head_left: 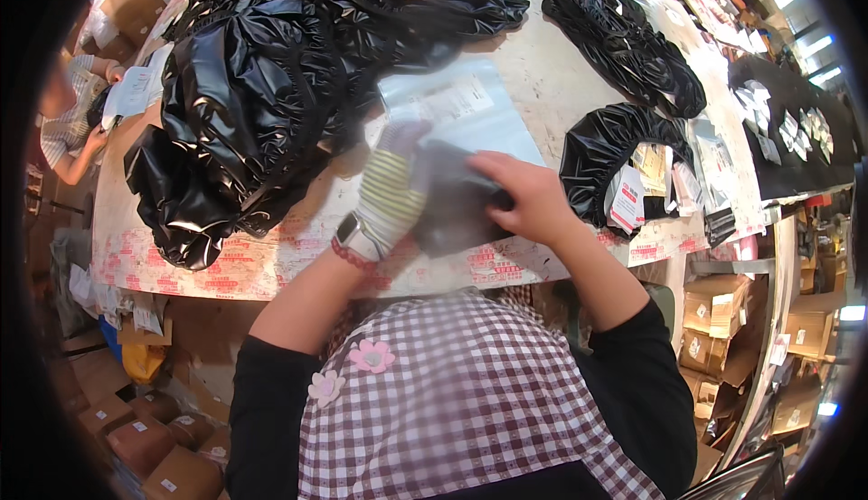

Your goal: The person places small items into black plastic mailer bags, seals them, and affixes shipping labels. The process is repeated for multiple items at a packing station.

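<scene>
In front of me, over the table's near edge, is a dark, flat, shiny piece (457, 206), blurred by motion; it looks like folded black sheet material. My right hand (524, 188), bare, has its thumb and fingers closed on the piece's right side. Against its left side lies my left hand (391, 188) in a yellow-and-white striped glove, its fingers smeared by motion. Just beyond both hands are pale plastic packing bags (493, 107) with a printed label. To the left rises a large heap of glossy black elasticated covers (262, 102).
Another gathered black cover (588, 147) lies at the right, with tags and packets (626, 200) inside its curve. More black covers (624, 43) stretch along the far right. A co-worker (77, 107) handles something pale at the far left. Cardboard boxes (714, 306) are stacked below right.
</scene>
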Action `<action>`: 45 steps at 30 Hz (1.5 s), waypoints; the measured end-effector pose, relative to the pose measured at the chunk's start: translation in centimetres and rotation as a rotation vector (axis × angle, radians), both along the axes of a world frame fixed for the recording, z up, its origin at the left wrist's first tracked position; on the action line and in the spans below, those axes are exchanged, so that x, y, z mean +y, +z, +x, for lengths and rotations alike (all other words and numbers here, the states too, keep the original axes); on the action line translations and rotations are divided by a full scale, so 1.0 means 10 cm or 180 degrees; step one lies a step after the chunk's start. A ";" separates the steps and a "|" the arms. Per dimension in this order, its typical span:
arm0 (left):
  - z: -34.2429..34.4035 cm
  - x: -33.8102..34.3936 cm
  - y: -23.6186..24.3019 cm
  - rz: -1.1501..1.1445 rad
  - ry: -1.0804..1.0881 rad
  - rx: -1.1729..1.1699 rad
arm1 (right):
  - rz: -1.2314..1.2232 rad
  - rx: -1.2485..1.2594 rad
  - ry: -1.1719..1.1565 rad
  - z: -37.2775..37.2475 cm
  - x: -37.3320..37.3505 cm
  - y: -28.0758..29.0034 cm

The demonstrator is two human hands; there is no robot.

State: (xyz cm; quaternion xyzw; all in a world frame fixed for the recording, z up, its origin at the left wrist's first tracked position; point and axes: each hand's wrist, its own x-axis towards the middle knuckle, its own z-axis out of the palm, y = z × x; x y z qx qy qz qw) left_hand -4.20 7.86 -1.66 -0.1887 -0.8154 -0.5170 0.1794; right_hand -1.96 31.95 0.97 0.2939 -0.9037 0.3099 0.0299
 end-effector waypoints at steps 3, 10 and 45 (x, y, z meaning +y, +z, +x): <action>0.09 0.15 -0.23 -0.0612 -0.0384 -0.0534 | -0.1396 -0.0982 -0.1202 0.22 0.37 0.10; 0.20 0.44 -0.08 -0.2731 -0.1223 -0.0436 | -0.1383 0.0341 -0.2333 0.84 0.46 0.12; 0.45 0.01 -0.28 -0.0573 -0.0653 -0.1083 | 0.0775 -0.0734 -0.0962 -0.72 -0.83 -0.41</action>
